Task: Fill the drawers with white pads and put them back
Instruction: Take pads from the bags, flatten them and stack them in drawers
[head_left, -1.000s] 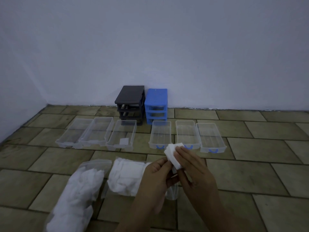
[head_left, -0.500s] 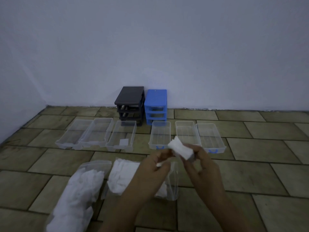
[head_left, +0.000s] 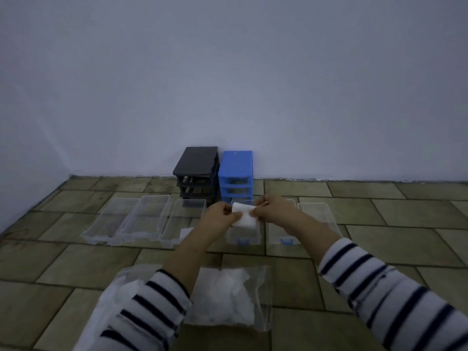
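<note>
1. Since a second ago, both hands have reached forward from just above the bags to the middle of the frame. The left hand (head_left: pixel 220 216) and right hand (head_left: pixel 272 211) each pinch one end of the small white pad (head_left: pixel 244 216).
2. The pad now hangs over the clear plastic drawer with a blue handle (head_left: pixel 243 236), the leftmost of the blue-handled row; earlier it was short of the drawers.
3. Judging by this, the drop into that drawer is the next step; no pad is visible in it yet.
4. The clear drawer nearest the row's centre-left (head_left: pixel 186 221) already holds a small white piece.
5. The transparent bag of white pads (head_left: pixel 233 297) lies on the tiled floor (head_left: pixel 379 224) at lower centre.
6. The black drawer frame (head_left: pixel 196 173) and blue drawer frame (head_left: pixel 236 173) stand empty by the wall, so refitting remains.
</note>
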